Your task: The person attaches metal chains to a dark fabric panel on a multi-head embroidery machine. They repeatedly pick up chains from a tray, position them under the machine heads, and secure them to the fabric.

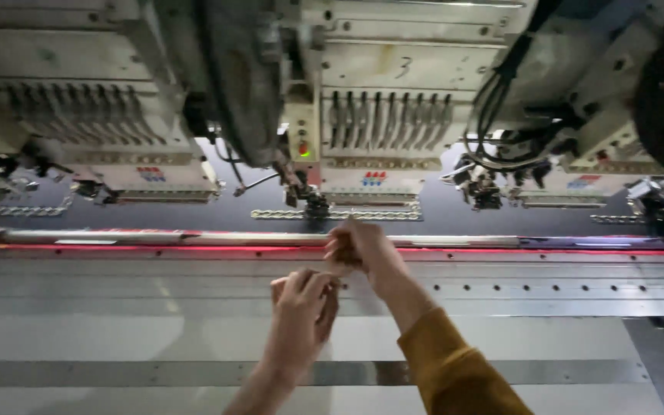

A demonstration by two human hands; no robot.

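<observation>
Right hand [361, 250] pinches closed near left hand [305, 303] above smooth grey metal table [117, 300].

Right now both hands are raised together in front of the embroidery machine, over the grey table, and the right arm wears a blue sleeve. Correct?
Not quite. The head view shows the sleeve on the right arm is mustard yellow, not blue. The rest holds: the left hand and right hand are raised together before the embroidery machine, over the grey table.

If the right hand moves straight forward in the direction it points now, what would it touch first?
Probably the red-lit rail just beyond the right hand, then the dark cloth with its pale stitched band under the machine head. Depth is hard to judge, so the hand may pass above the rail.
</observation>
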